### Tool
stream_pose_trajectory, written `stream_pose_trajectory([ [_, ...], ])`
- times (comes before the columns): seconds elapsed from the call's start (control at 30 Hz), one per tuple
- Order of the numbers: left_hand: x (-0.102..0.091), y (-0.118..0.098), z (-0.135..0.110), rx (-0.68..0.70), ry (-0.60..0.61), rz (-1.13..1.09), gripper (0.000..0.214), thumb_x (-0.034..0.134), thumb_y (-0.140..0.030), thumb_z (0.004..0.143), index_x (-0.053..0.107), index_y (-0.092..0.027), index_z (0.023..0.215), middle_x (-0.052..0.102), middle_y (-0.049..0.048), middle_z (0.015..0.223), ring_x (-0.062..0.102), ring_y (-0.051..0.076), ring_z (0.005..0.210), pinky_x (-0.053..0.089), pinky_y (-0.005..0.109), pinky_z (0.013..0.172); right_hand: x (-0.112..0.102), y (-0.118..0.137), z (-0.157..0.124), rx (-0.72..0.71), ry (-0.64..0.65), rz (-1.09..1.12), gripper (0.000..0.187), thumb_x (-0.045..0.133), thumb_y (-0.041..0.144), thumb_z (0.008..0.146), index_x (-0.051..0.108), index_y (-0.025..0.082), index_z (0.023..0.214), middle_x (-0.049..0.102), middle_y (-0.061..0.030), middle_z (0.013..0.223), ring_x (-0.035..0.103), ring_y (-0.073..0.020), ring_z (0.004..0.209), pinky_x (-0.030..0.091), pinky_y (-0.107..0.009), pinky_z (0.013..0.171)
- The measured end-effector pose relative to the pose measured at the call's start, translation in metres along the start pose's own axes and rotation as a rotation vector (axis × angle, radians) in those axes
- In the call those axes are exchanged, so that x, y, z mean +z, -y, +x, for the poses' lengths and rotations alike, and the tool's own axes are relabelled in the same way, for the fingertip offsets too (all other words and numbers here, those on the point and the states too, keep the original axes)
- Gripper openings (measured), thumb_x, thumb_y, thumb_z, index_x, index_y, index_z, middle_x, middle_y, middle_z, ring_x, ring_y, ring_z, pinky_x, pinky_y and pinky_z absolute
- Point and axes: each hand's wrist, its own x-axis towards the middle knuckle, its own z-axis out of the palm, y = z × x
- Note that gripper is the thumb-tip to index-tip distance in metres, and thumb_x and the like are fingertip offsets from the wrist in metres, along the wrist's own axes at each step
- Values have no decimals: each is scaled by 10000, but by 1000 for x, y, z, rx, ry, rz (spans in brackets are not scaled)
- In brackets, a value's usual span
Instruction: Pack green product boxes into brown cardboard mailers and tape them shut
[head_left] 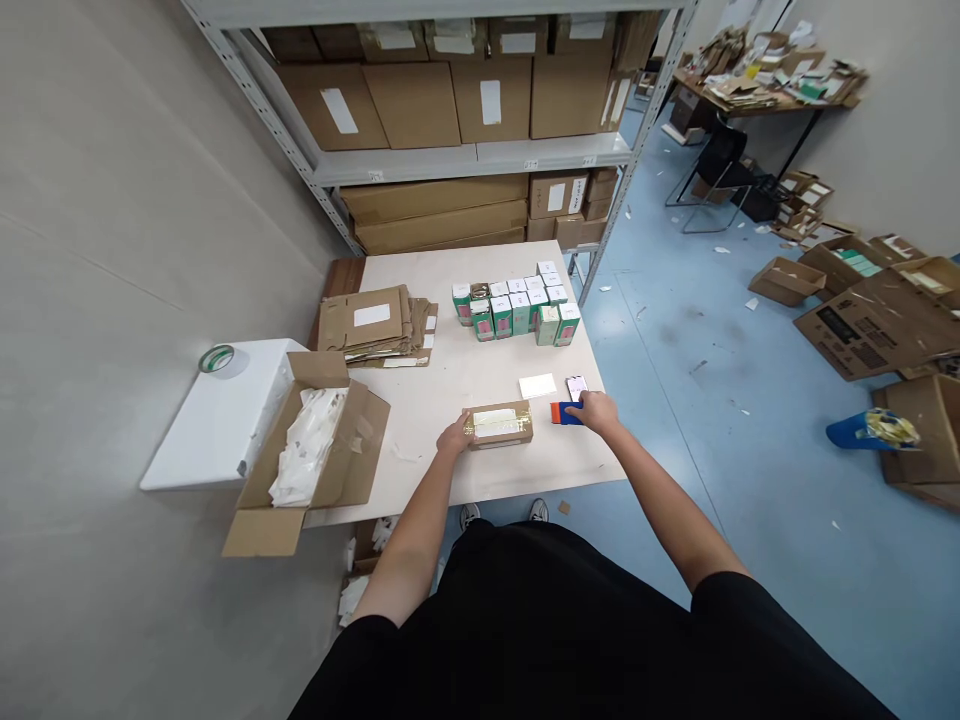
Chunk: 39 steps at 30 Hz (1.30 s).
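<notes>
A small taped cardboard box (501, 424) with a white label on top lies near the front of the table. My left hand (454, 436) grips its left end, thumb and fingers around the corner. To the right, my right hand (598, 412) is closed on a flat blue and orange object (568, 413) at the table surface; its exact kind is unclear. Just behind that hand lies a small phone-like item (577, 387). A white paper slip (538, 386) rests behind the box's right end.
Several green-and-white cartons (520, 312) stand at the back of the table (450, 390). Flattened cardboard boxes (375, 322) are stacked at left. An open carton (352, 450) holds white plastic bags. A tape roll (217, 358) sits on a white surface. Shelving (480, 155) rises behind.
</notes>
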Motion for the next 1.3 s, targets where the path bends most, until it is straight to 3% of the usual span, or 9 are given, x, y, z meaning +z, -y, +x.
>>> stream_pose_trajectory([
  [0.17,5,5,3,-13,-18,-89,924,831,-329,726,444,-379,1564,685,107,1376,650,363,1244,491,397,952,27,9,20,95,71,-23,423,671,528,939,716,152,1125,745,-163,1124,710,-258,1022,460,-276,744],
  [0.47,14,14,7,74,-33,-380,1008,902,-268,651,473,-303,1563,605,83,1499,633,307,1282,483,329,1029,71,66,37,125,103,15,354,634,458,975,710,142,1115,755,-169,1088,726,-255,1012,485,-274,753],
  [0.6,19,12,11,90,-51,-508,843,847,-412,772,524,-246,1533,597,95,1506,628,274,1291,478,311,1054,78,62,35,141,90,45,382,639,488,972,687,140,1124,752,-168,1095,726,-246,991,484,-268,739],
  [0.7,29,13,10,98,-154,-526,642,711,-441,905,556,-284,1508,637,55,1464,648,244,1254,481,315,1056,87,54,33,164,69,62,411,627,517,979,673,138,1129,750,-172,1086,725,-252,999,482,-274,741],
  [0.8,42,17,7,71,-266,-530,673,675,-441,934,474,-321,1565,688,35,1395,661,232,1235,478,325,1065,96,48,30,199,79,79,431,614,541,982,664,140,1130,748,-171,1071,726,-256,991,477,-276,727],
  [0.87,47,21,6,33,-271,-567,709,672,-455,938,430,-315,1590,711,38,1356,677,228,1216,487,326,1059,101,46,27,212,85,91,432,615,548,980,660,142,1123,748,-162,1057,726,-253,974,467,-272,706],
  [1.1,35,49,25,60,-200,-846,602,745,-326,903,589,-226,1476,731,43,1324,673,219,1250,518,301,1067,87,51,13,242,69,160,443,615,606,962,676,176,1053,757,-135,1040,718,-229,941,409,-251,636],
  [1.2,29,67,32,80,-128,-990,611,746,-326,910,578,-186,1481,744,76,1290,693,230,1221,556,345,1052,70,70,4,214,48,175,445,626,623,945,680,194,1051,764,-113,1047,714,-229,950,397,-255,625],
  [1.3,24,83,33,72,-128,-979,622,745,-326,916,562,-164,1488,755,125,1252,724,253,1159,594,406,1009,55,103,-7,161,20,153,430,623,621,948,678,208,1053,767,-93,1049,710,-228,970,405,-258,645],
])
